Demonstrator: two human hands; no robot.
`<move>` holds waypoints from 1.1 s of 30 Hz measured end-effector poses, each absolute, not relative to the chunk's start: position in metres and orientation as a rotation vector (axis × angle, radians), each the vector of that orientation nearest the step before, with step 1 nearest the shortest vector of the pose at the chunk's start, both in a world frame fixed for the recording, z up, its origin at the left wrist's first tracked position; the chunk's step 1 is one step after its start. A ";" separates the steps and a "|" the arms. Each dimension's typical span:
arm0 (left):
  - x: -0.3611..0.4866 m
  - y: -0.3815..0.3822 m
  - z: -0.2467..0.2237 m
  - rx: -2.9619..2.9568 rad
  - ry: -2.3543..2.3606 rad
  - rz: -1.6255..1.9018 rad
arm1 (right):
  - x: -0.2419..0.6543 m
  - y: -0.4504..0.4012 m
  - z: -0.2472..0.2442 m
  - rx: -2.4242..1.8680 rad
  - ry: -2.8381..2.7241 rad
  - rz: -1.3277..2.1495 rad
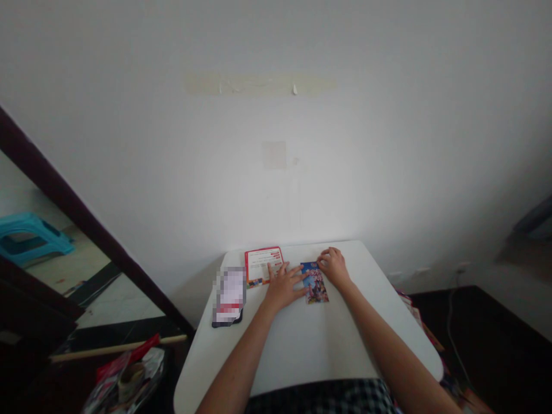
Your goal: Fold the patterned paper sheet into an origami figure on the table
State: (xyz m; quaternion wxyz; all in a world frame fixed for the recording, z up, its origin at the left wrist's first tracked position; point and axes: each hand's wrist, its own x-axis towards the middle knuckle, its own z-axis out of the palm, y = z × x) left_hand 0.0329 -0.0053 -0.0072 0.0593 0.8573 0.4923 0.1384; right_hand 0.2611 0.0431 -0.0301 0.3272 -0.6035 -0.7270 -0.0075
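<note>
Phone (230,290): left of the left hand (284,286); its screen is masked by coarse blocks, with a dark edge showing at the near end.
Red-bordered sheet (261,260): just beyond the left hand, whose fingers cover its near right part; the printed lines are too small to read.
Checked cloth (319,398): nearer than both hands, between the forearms, cut off at the bottom; dark and pale squares.
Bundle (129,376): far to the left of the hands and lower down, shiny plastic with a bit of red; its contents are hard to make out.
Tabletop (302,351): under both hands, smooth, white, round-cornered.
Wall (388,144): beyond the hands, matt and pale, with a yellowish strip of residue.
Blossom picture (318,289): flat, rectangular, blue with pink flowers; lies between the hands, its finer detail unclear.
Left hand: palm down, fingers spread wide, fingertips at the picture's left edge.
Right hand (334,265): fingers curled in narrowly at the picture's far right corner; whether they pinch it, I cannot tell.
</note>
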 end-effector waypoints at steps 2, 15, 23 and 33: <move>0.033 -0.005 -0.007 2.603 1.493 0.412 | 0.262 0.044 -0.031 -1.582 -1.902 -0.034; 0.034 -0.004 -0.009 2.606 1.517 0.424 | 0.263 0.040 -0.030 -1.603 -1.936 -0.032; 0.033 -0.003 -0.012 2.636 1.497 0.442 | 0.263 0.041 -0.030 -1.598 -1.936 -0.032; 0.033 -0.005 -0.009 2.604 1.503 0.441 | 0.264 0.042 -0.029 -1.572 -1.909 0.003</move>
